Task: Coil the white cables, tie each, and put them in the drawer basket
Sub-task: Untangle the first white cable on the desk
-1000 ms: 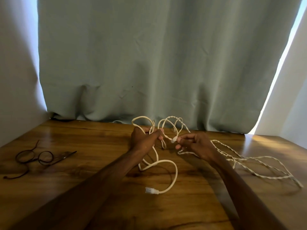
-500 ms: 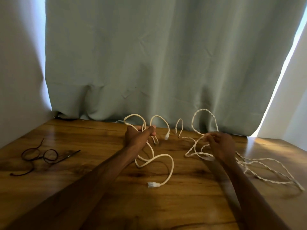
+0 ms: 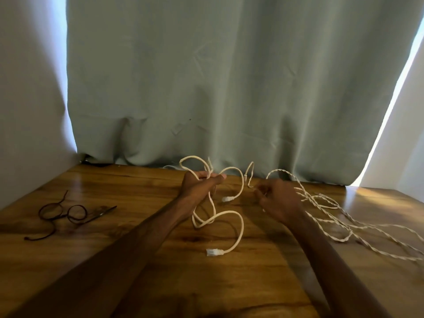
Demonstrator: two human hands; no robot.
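Left hand (image 3: 200,187) fisted round smooth white cable (image 3: 241,226) loops above wooden table (image 3: 137,271); tail trails toward viewer, plug pointing left. Right hand (image 3: 280,200) curled on twisted white cable (image 3: 332,222), which runs rightward, cut off at frame edge; grip blurred.

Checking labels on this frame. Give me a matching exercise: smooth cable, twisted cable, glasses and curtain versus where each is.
1 smooth white cable
2 twisted white cable
3 glasses
4 curtain

A hangs behind the table
B gripped in the left hand
C lies at the table's left side
D trails right from the right hand

Pairs: 1-B, 2-D, 3-C, 4-A
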